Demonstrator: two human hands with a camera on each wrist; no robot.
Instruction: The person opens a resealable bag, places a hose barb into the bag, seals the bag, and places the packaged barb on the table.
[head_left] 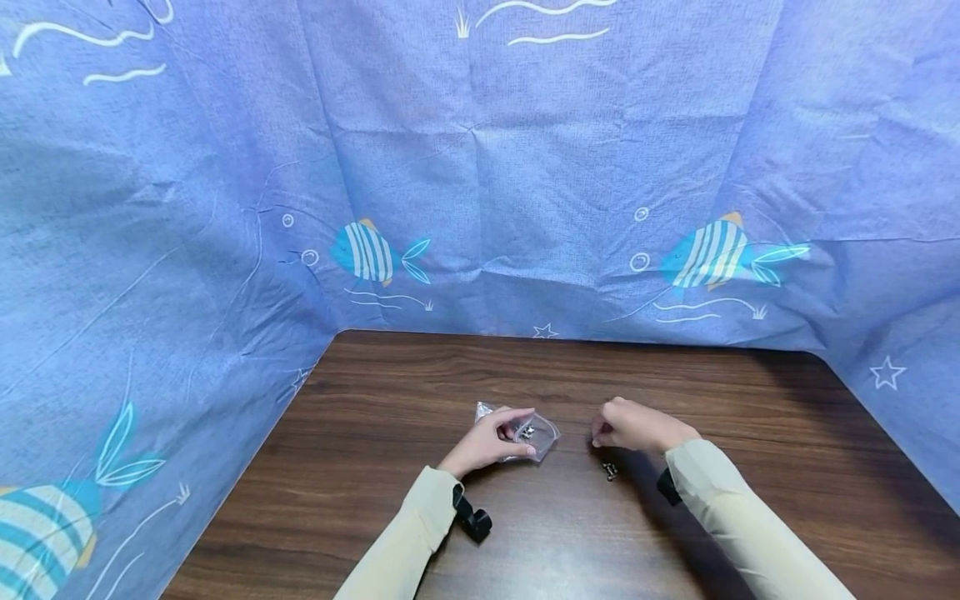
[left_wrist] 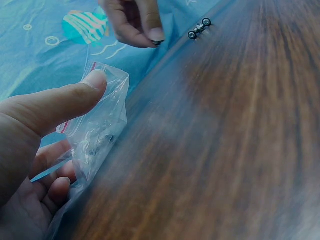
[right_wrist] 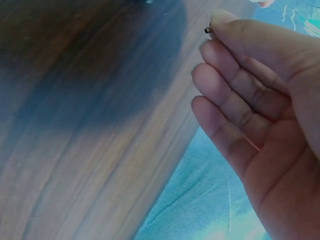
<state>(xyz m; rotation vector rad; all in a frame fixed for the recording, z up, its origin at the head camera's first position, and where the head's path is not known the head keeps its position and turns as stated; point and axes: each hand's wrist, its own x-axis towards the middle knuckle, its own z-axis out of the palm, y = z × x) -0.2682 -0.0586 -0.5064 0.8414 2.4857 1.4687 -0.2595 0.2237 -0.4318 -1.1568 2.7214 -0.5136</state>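
My left hand point(head_left: 483, 443) grips a clear zip bag point(left_wrist: 107, 105), its thumb at the red-lined mouth and the other fingers behind the plastic. Several small shiny metal pieces point(head_left: 527, 432) show inside the bag. To the right, my right hand point(head_left: 633, 425) pinches one tiny metal piece point(right_wrist: 208, 30) between thumb and forefinger, the remaining fingers loosely bent. It is held apart from the bag, over the table. A small cluster of dark and silver metal pieces point(head_left: 610, 472) lies on the wood just below that hand in the head view.
The brown wood-grain table point(head_left: 420, 375) carries all of this. A blue cloth point(head_left: 540, 183) with fish prints hangs behind it and along the sides. Black straps point(head_left: 471, 515) with wrist cameras sit at the cuffs of the pale sleeves point(head_left: 405, 533).
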